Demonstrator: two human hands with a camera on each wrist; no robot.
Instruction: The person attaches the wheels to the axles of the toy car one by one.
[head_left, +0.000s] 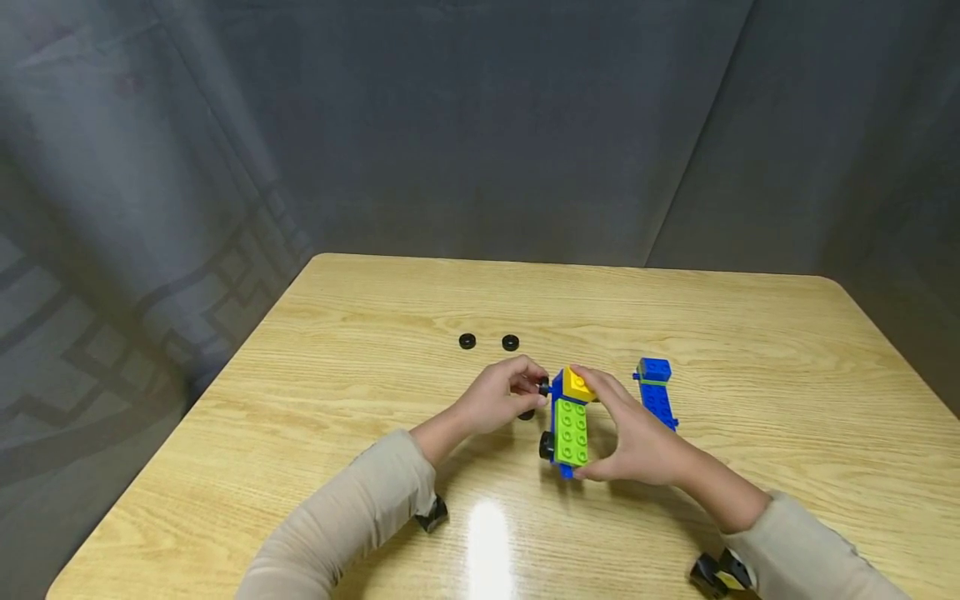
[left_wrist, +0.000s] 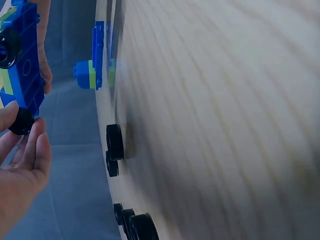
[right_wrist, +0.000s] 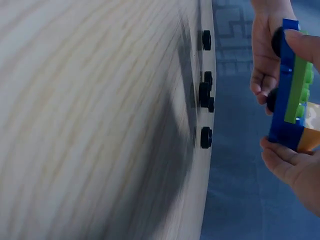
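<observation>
A small block-built toy car [head_left: 571, 433] has a blue base, a bright green studded block and a yellow block at its far end. My right hand [head_left: 645, 442] grips it lengthwise above the table, fingers on the yellow end and thumb at the near end. Between thumb and fingers my left hand [head_left: 498, 396] pinches a black wheel [left_wrist: 21, 121] at an axle peg on the car's left side. Another black wheel [left_wrist: 9, 48] sits on the same side, nearer the other end. Whether the pinched wheel is fully seated on its peg cannot be told.
Right of the car lies a second blue block base [head_left: 657, 404] with a thin green layer. Two loose black wheels [head_left: 467, 341] lie beyond my left hand, and another wheel [head_left: 527, 414] shows beneath it. Dark objects [head_left: 707, 575] show by both sleeves. A grey curtain [head_left: 480, 133] hangs behind the wooden table [head_left: 360, 333].
</observation>
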